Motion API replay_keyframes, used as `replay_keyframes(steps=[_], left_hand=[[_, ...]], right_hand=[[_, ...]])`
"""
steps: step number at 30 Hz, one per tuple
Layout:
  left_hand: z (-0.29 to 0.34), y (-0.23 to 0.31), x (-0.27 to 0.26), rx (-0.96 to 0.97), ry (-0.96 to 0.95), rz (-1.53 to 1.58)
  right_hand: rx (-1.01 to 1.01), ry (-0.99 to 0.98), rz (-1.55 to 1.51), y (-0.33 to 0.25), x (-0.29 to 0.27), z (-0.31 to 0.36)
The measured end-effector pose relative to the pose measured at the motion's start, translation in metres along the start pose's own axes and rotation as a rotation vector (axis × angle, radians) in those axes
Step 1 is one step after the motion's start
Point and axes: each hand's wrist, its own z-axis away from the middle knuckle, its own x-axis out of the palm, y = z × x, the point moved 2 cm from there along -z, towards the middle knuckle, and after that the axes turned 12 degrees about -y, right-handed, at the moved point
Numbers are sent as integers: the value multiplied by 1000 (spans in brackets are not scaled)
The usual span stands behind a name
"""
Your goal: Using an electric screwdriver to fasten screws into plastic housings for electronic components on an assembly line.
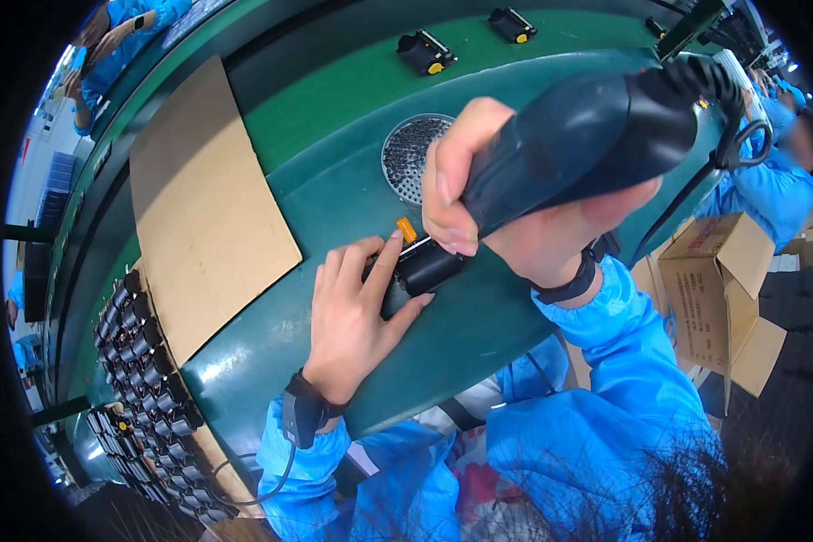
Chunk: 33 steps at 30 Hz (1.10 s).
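A dark corded electric screwdriver (569, 135) slants over the bench, its coiled cable running off to the upper right. My right hand (479, 185) is closed around its lower end, and the tip is hidden. Below it on the green surface lies a small black mechanism (429, 266) with a roller-like body. An orange piece (406, 229) shows at its far side. My left hand (348, 303) steadies the mechanism, forefinger along its far left and thumb at its near side. Just beyond, a round perforated dish (413, 161) holds many small dark screws.
Brown cardboard (212, 208) covers the bench at left, beside rows of similar black mechanisms (149, 379). Two more units (427, 52) sit on the green belt (334, 86) at the back. An open carton (705, 289) stands at right. People in blue work nearby.
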Motion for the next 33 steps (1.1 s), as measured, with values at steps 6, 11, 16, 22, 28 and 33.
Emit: replay_keyframes(steps=[6, 11, 16, 22, 28, 33], left_hand=[[0, -2, 1, 7, 14, 35], [0, -2, -1, 14, 20, 34], [0, -1, -2, 18, 12, 25], [-1, -1, -3, 19, 13, 24], [3, -1, -5, 2, 7, 34], [0, -1, -3, 15, 2, 32]], right_hand=[[63, 20, 131, 10, 2, 3], [106, 38, 98, 13, 5, 1], [125, -1, 120, 20, 3, 4], [25, 5, 177, 22, -1, -1], [3, 49, 115, -1, 5, -13], [-8, -21, 94, -2, -3, -8]])
